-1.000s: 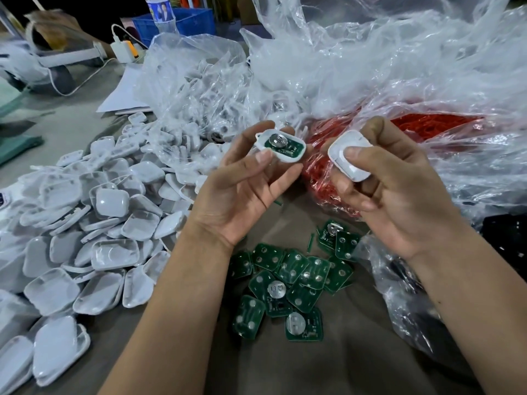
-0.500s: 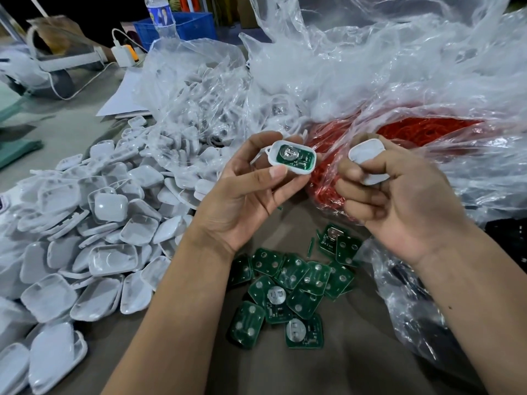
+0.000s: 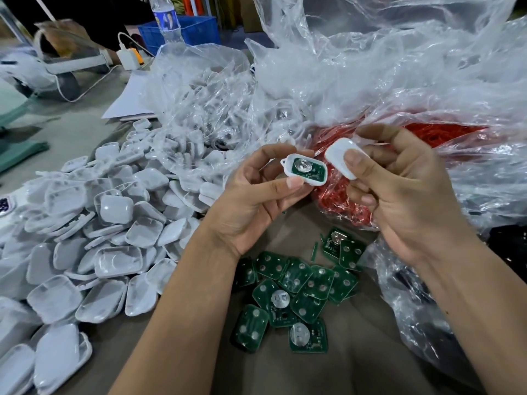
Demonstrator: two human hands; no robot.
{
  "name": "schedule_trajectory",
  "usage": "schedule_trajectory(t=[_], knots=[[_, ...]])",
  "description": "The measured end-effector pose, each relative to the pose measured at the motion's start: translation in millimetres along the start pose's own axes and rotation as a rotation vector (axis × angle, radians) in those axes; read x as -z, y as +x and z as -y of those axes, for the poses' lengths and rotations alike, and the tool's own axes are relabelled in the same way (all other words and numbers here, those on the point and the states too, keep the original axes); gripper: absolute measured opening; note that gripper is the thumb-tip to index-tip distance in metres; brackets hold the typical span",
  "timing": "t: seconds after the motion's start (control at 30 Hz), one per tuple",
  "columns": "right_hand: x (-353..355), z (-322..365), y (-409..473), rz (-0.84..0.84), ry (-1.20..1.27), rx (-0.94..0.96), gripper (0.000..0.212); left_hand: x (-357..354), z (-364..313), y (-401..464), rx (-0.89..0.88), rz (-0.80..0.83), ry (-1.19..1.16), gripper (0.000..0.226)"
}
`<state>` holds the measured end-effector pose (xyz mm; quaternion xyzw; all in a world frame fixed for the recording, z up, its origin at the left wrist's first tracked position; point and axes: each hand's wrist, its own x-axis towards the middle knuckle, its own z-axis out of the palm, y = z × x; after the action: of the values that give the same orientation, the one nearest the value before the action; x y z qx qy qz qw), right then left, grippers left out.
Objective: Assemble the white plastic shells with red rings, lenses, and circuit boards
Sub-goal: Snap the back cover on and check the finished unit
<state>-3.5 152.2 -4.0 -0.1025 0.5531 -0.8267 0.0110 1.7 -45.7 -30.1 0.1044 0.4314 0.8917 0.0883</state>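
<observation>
My left hand (image 3: 251,201) pinches a white shell half (image 3: 306,169) between thumb and fingers; a green circuit board with a round silver cell sits inside it, facing up. My right hand (image 3: 405,192) grips a second white shell half (image 3: 340,155), its smooth back toward me, with the thumb pressed on it. The two shell halves almost touch at their near edges. Several loose green circuit boards (image 3: 296,295) lie on the table below my hands. A clear bag of red rings (image 3: 445,132) lies behind my hands.
A big heap of white shell halves (image 3: 94,232) covers the table at the left. Clear plastic bags (image 3: 342,75) pile up behind, one holding more white parts. A blue crate (image 3: 196,28), a water bottle (image 3: 166,21) and a charger with cable (image 3: 128,57) stand far back.
My right hand has brought its shell half leftward until it nearly meets the shell with the board. My left hand has stayed about where it was.
</observation>
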Motion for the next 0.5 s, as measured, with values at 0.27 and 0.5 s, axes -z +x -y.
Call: schedule_trajectory(t=[0.27, 0.5], knots=[[0, -3, -4, -0.023, -0.244, 0.133, 0.018, -9, 12, 3, 0.016, -0.038, 0.042, 0.046], [2, -1, -3, -0.073, -0.319, 0.15, 0.007, -17, 25, 4, -0.073, -0.067, 0.17, 0.045]])
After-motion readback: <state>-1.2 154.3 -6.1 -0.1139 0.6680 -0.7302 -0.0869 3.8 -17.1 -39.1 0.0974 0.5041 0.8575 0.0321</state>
